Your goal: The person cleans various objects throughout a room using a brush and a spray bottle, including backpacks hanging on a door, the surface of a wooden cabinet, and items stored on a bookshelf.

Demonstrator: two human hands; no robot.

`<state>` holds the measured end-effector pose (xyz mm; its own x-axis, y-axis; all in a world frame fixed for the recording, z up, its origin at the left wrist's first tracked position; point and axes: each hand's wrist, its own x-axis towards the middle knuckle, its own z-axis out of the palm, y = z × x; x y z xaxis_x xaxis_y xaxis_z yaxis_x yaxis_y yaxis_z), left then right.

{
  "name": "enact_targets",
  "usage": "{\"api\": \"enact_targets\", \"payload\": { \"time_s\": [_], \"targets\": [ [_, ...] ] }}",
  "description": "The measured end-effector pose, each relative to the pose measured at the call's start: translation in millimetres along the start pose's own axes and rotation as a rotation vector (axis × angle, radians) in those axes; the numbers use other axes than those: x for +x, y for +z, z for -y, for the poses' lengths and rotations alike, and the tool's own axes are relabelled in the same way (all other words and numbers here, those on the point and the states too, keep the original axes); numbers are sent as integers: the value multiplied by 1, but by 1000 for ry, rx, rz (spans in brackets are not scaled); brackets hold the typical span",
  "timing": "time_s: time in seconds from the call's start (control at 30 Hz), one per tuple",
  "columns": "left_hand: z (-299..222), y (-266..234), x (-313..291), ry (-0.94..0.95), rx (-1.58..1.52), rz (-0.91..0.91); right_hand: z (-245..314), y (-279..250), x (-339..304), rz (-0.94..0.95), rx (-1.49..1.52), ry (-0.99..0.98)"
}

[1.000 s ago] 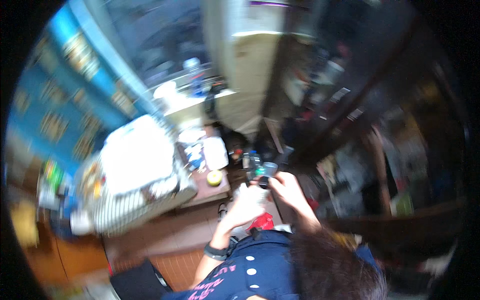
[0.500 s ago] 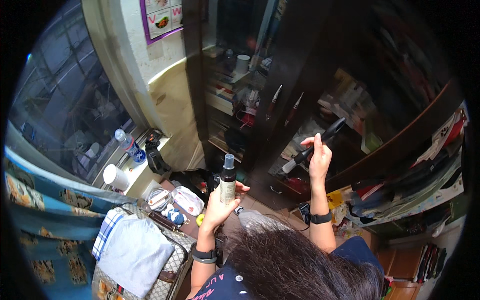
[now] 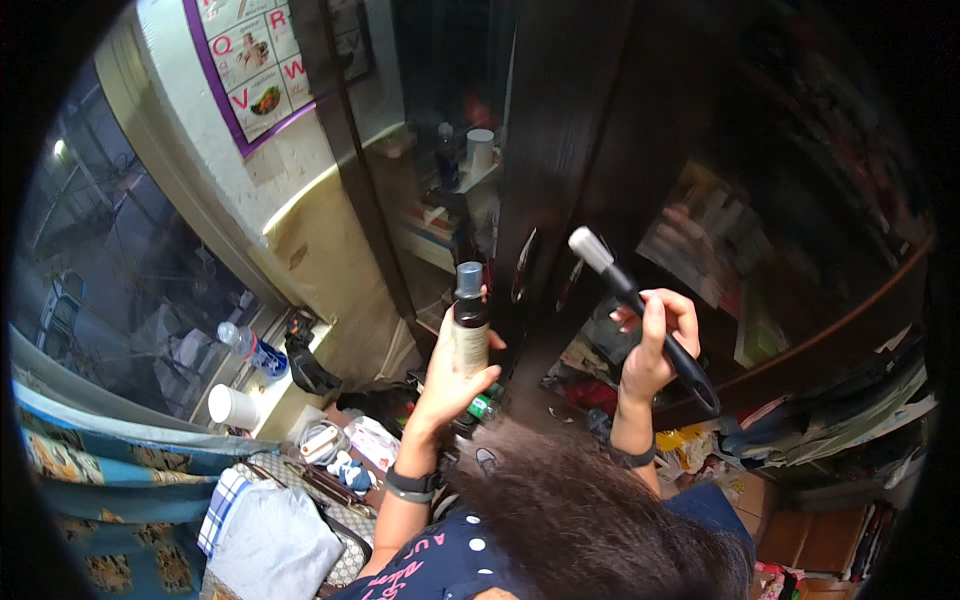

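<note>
My left hand [image 3: 452, 375] is wrapped round a small dark bottle [image 3: 471, 325] with a pale label and a translucent grey cap. The bottle stands nearly upright, cap at the top. In my right hand [image 3: 655, 350] is a brush [image 3: 628, 290] with a long black handle and pale whitish bristles. Its bristle end slants up and left toward the bottle, well apart from it, and the handle's looped end hangs down right. Both things are in the air before a dark glass-doored cabinet [image 3: 590, 110].
On the windowsill at left are a water bottle [image 3: 252, 350] and a white cup [image 3: 232, 407]. A patterned suitcase [image 3: 345, 530] below carries a grey cloth [image 3: 275, 535]. Hung clothes [image 3: 830, 430] crowd the right side. A chart [image 3: 255, 70] hangs on the wall.
The brush has turned over: its bristles pointed down left before and now point up left. My left hand with the bottle sits higher in the picture. The view has shifted.
</note>
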<state>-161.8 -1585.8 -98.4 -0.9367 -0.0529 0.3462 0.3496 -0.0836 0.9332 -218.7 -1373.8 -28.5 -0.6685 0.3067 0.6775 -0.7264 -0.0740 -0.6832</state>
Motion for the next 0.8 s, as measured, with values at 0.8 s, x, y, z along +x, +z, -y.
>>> {"api": "enact_targets", "payload": {
  "time_s": [0.8],
  "targets": [
    [8, -39, -29, 180, -111, -11, 27, 29, -25, 656, 8, 439]
  ]
}}
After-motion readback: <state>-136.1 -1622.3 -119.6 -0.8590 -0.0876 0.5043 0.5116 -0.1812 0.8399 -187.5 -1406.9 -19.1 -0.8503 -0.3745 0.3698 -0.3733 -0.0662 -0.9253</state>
